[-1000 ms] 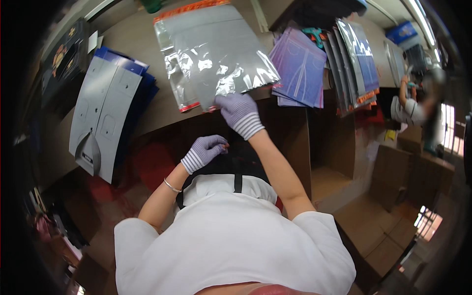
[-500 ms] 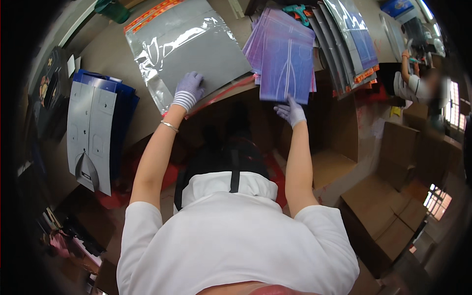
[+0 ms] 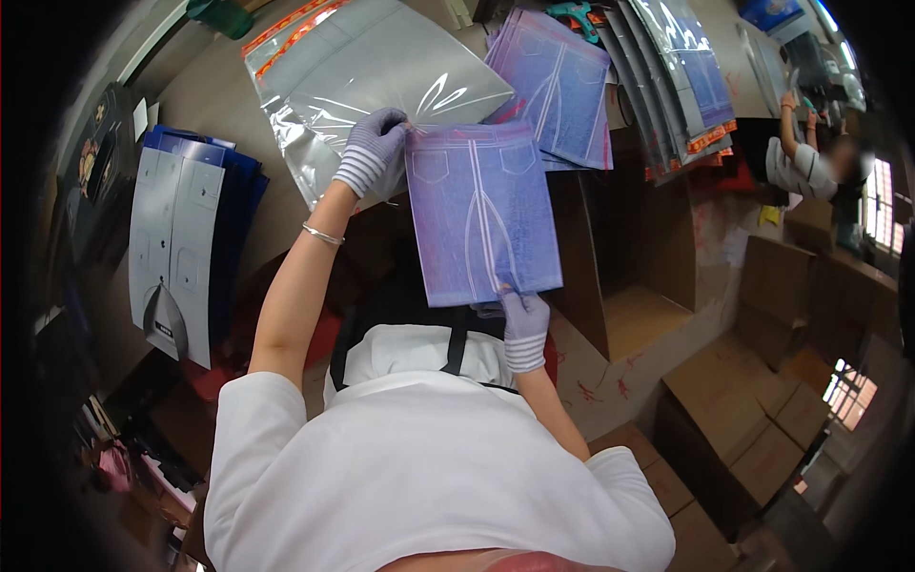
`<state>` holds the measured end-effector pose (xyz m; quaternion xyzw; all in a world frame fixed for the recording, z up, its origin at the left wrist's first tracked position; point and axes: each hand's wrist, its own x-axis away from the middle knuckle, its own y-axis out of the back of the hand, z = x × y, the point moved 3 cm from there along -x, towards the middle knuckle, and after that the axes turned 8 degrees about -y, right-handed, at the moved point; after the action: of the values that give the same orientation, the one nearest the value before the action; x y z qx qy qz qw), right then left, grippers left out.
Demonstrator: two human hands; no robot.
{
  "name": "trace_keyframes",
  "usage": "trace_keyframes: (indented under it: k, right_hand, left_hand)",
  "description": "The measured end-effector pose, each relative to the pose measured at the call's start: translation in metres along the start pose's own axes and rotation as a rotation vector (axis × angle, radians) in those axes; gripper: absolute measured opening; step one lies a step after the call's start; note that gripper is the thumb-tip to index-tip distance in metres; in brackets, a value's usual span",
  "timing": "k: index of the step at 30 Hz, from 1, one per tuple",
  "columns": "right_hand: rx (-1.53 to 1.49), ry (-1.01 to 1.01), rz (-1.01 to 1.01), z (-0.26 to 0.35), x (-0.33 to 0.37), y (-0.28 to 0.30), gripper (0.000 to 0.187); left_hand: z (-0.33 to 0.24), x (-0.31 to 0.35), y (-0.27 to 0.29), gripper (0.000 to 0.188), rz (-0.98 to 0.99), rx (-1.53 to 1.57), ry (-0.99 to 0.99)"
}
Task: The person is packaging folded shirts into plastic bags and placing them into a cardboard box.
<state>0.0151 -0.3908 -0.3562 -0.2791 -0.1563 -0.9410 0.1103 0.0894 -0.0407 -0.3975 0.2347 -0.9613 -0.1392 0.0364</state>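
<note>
A blue denim-print sheet [image 3: 481, 214], with drawn pockets and a white zip line, is held out over the table's front edge. Its lower edge is gripped by my right hand [image 3: 523, 329], fingers partly behind it. My left hand [image 3: 375, 153] pinches at the near side of a clear plastic bag [image 3: 391, 76] with a grey panel inside and a red-orange printed strip. Its fingertips meet the sheet's top left corner; whether they also grip the sheet is hidden. Both hands wear lilac striped gloves. Similar denim-print sheets [image 3: 562, 86] lie fanned behind.
Grey shirt-shaped panels [image 3: 176, 257] with blue ones stand at left. Filled plastic bags [image 3: 691, 76] overlap at right, near a teal tool [image 3: 575, 17]. An open cardboard box [image 3: 648, 319] sits below the table edge; another carton [image 3: 739, 410] is at right. A person [image 3: 805, 162] works beyond.
My right hand has pulled the denim-print sheet off its pile, toward me and leftward. My left hand has gone from lying on the bag to pinching, and the bag's near side has shifted up and right.
</note>
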Motion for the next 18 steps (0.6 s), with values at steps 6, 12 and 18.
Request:
trace_keyframes:
  k: [6, 12, 18]
  right_hand:
    - [0.331, 0.224, -0.040, 0.045, 0.042, -0.012, 0.037]
    - [0.443, 0.208, 0.066, 0.031, 0.056, -0.014, 0.023]
    - [-0.527, -0.636, 0.371, -0.009, 0.040, -0.035, 0.026]
  left_hand:
    - [-0.003, 0.027, 0.009, 0.015, -0.075, -0.058, -0.012]
    - [-0.018, 0.037, 0.015, 0.019, -0.063, -0.224, -0.043]
    - [-0.016, 0.039, 0.021, 0.018, -0.107, -0.094, -0.048]
